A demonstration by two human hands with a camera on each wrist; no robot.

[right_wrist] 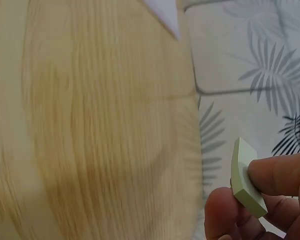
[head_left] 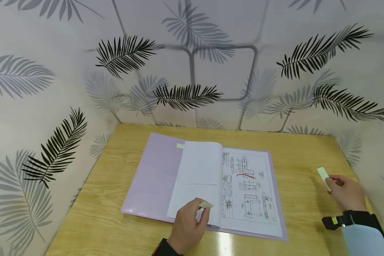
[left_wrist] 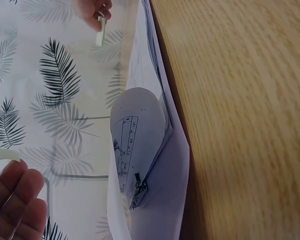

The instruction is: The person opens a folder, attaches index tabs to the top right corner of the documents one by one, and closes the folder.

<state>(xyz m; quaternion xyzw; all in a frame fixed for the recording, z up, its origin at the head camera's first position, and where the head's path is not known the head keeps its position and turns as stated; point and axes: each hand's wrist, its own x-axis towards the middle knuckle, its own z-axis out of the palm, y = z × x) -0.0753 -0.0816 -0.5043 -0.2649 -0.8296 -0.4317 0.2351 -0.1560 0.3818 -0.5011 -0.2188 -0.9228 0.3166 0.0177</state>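
My left hand pinches a single pale yellow-green sticky note above the lower part of a turned white page. Out to the right, over the table, my right hand holds a small pad of sticky notes between thumb and fingers. A lilac folder lies spread on the table, with printed technical drawings on its right side and a red mark on the sheet. Past the turned pages' left edge sticks out a pale sticky tab.
The wooden table extends around the folder. Behind it and at both sides stands a wall covering with a leaf pattern. In the left wrist view the pages curl up in a loop at the folder's edge.
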